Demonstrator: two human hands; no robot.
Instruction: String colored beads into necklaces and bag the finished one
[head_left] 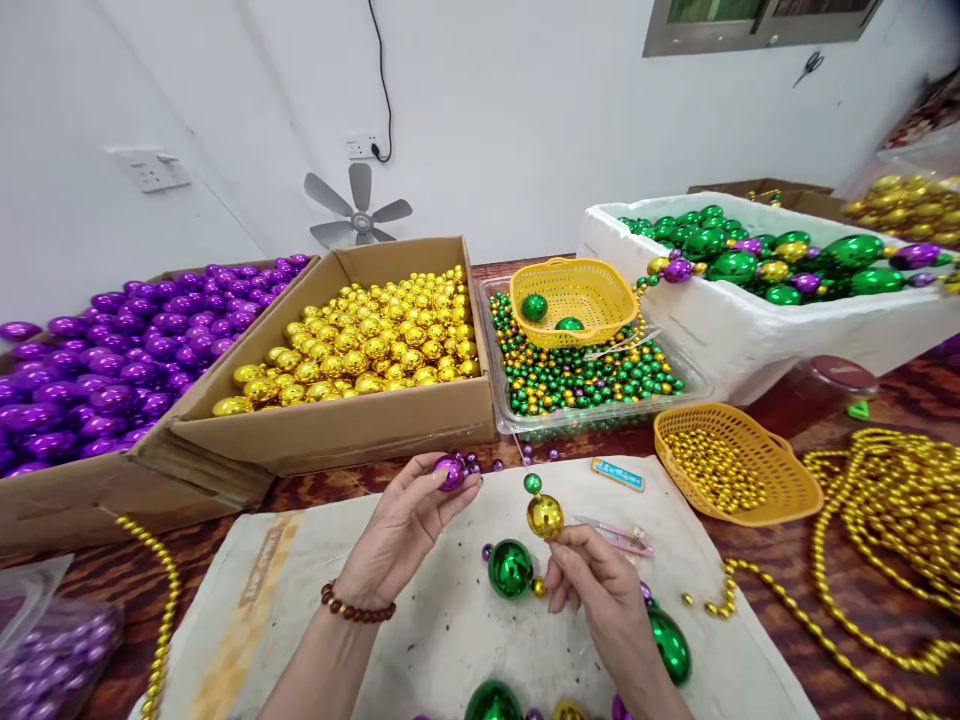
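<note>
My left hand (416, 510), with a brown bead bracelet at the wrist, holds a shiny purple bead (451, 472) between thumb and fingers. Small purple beads (472, 463) lie at its fingertips. My right hand (589, 575) pinches a thin string just under a gold bead (545, 516). Above that gold bead a small green bead (532, 484) sits on the same string, whose upper end sticks up. A large green bead (511, 569) rests on the white cloth (420, 620) between my hands, a small gold bead beside it. Another green bead (667, 645) lies partly behind my right forearm.
Purple beads (150, 350) and gold beads (360, 340) fill cardboard boxes at the back left. A clear tray (517, 410) holds small mixed beads under a yellow basket (577, 300). Right of it stand a foam box (660, 300), an orange basket (787, 490) and gold bead strands (900, 510).
</note>
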